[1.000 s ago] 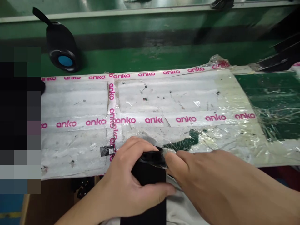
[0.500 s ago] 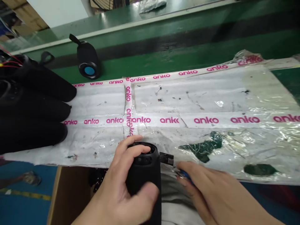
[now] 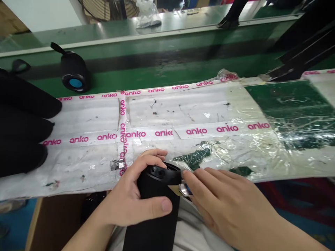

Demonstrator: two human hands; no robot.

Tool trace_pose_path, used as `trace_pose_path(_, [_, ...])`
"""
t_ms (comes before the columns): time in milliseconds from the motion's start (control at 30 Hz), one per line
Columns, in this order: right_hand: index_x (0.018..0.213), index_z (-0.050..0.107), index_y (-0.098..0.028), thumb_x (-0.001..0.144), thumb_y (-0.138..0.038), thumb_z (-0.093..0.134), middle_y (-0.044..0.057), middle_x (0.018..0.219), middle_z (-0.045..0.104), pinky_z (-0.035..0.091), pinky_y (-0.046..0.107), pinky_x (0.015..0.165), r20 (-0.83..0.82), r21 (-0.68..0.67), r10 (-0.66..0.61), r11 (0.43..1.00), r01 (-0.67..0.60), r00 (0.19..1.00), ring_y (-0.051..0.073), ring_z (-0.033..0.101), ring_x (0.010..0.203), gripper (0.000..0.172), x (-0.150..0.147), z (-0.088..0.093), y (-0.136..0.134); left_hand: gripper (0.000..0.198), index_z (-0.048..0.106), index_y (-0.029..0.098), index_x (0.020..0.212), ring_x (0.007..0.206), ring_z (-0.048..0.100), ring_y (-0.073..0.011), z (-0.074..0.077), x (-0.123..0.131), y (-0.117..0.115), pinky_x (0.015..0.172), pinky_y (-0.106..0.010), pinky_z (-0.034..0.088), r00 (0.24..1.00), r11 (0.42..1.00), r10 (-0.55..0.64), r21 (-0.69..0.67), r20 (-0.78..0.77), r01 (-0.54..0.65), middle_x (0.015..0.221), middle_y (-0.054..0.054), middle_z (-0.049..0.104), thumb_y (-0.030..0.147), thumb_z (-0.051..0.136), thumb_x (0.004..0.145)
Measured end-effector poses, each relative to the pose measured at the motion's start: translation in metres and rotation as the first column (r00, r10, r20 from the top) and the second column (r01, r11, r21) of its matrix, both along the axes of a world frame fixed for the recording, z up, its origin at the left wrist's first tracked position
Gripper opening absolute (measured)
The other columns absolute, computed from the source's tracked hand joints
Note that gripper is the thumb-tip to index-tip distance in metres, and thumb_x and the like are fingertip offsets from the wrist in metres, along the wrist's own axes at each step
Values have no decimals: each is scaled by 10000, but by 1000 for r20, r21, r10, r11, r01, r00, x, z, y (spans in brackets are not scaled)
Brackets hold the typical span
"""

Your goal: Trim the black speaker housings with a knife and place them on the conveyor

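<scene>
The left hand (image 3: pixel 136 200) is wrapped around a black cylindrical speaker body (image 3: pixel 154 209), thumb laid across its front and fingers curled over the far side near the open top rim. The speaker stands tilted toward the person, its lower end over the lap and its top just at the near edge of the desk (image 3: pixel 86 164), which is covered in white sheet and anko tape (image 3: pixel 201 131).

The right hand (image 3: pixel 222 205) is closed in a pinch on a small blade tool (image 3: pixel 180 189) — a tan tip and a bit of metal and blue show between the fingertips — and the tip touches the speaker's right side just below the rim.

To do this well, I judge the left hand's clasp should hold the cylinder firm so it cannot roll, with the thumb clear of the tip's path, while the right hand works with light pressure along the seam — a slip could mark the fabric skin.

A finished speaker (image 3: pixel 73 72) lies far off on the green belt, and black speaker bodies (image 3: pixel 23 125) are stacked at the left
</scene>
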State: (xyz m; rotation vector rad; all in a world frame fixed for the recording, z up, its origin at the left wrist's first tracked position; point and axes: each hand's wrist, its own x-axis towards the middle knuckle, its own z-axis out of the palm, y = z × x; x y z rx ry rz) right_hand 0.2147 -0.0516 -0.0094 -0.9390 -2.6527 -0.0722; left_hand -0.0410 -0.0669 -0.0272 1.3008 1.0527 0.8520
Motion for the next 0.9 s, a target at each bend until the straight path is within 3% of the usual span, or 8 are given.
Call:
trace_pose_path(133, [1238, 554, -134, 1023, -98, 424, 2, 824, 676, 390, 363, 608, 11, -22, 0, 1000, 0, 1000, 198, 614, 639, 253, 2, -3, -1, 526, 691, 449, 1247, 1488, 555, -379, -6, 4, 5, 1246, -619, 404, 1000, 1000, -27, 2, 7, 27, 1572, -25, 592, 396, 979, 810])
trace_pose_path(400, [1188, 559, -148, 1002, -82, 432, -12, 781, 628, 388, 359, 604, -19, -61, -14, 998, 13, 1000, 194, 572, 612, 235, -1, -7, 3, 559, 700, 459, 1254, 1490, 547, -361, -1, 6, 7, 1263, -552, 396, 999, 999, -40, 3, -13, 40, 1565, -4, 577, 308, 971, 789])
trace_pose_path(667, [1172, 547, -161, 965, -68, 451, -16, 777, 618, 375, 356, 596, -18, -77, -12, 997, 11, 1000, 194, 568, 605, 246, 1, -6, 5, 588, 699, 470, 1252, 1455, 575, -354, -1, 7, 7, 1233, -538, 441, 999, 1000, -29, 4, -15, 29, 1545, 2, 586, 327, 990, 762])
trace_pose_path(900, [1183, 530, -178, 790, -42, 481, -18, 778, 624, 373, 354, 598, 67, -35, -90, 995, 93, 994, 195, 581, 607, 419, -2, -2, -6, 539, 702, 436, 1274, 1428, 611, -350, 5, 13, 4, 1193, -517, 515, 996, 998, -18, 57, -90, 23, 1514, -29, 612, 324, 961, 815])
